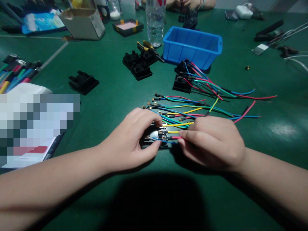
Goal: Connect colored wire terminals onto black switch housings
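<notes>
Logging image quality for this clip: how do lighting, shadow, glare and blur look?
All in the head view: a broad dark shadow on the near table; a pale glare patch at right; the far blue packet looks soft; pixel blocks mask part of the flat device at left.

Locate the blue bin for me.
In the head view, the blue bin stands right of centre toward the far side, beside the clear bottle and just beyond the wired black parts.
</notes>
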Motion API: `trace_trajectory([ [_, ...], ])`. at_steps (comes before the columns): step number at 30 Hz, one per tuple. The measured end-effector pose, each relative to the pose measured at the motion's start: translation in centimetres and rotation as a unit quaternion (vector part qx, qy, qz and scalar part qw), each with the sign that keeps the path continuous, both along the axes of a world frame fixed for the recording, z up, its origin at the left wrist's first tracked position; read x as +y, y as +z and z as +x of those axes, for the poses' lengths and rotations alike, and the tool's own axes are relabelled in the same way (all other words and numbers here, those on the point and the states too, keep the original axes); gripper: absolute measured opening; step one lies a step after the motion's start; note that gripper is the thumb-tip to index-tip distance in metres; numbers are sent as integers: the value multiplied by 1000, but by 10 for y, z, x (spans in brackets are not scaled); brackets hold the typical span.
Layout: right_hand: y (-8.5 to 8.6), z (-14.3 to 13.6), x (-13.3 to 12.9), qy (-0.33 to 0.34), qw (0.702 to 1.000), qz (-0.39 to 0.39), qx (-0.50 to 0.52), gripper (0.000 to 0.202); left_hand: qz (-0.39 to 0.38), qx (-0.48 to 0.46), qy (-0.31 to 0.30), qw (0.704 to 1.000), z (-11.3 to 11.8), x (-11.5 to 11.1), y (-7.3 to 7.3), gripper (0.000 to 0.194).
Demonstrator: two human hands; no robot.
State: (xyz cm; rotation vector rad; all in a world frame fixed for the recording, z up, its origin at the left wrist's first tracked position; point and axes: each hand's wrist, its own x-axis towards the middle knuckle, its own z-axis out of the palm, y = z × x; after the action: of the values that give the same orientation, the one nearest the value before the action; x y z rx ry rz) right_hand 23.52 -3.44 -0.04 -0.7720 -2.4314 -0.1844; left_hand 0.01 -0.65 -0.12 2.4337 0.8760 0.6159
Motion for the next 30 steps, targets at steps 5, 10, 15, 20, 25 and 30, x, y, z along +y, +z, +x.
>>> trace_trajectory([
  [5,-1,0,1,-7,999,17,-31,24,-6,4,-5,1000,0,0,0,20],
  [10,-1,-1,1,-12,999,21,-43,28,-7,5,-1,1000,1,0,0,20],
  [15,-1,0,2,-18,998,21,-56,28,-2,2,0,1000,0,0,0,20],
  [20,-3,1,2,-16,997,27,-66,21,-8,-1,-7,1000,-1,0,0,22],
  [25,-3,1,1,-19,997,33,-69,21,8,-35,-7,999,-2,-1,1,21],
  [30,-1,2,1,-24,996,35,-76,21,46,-60,-1,997,-2,-1,3,14],
])
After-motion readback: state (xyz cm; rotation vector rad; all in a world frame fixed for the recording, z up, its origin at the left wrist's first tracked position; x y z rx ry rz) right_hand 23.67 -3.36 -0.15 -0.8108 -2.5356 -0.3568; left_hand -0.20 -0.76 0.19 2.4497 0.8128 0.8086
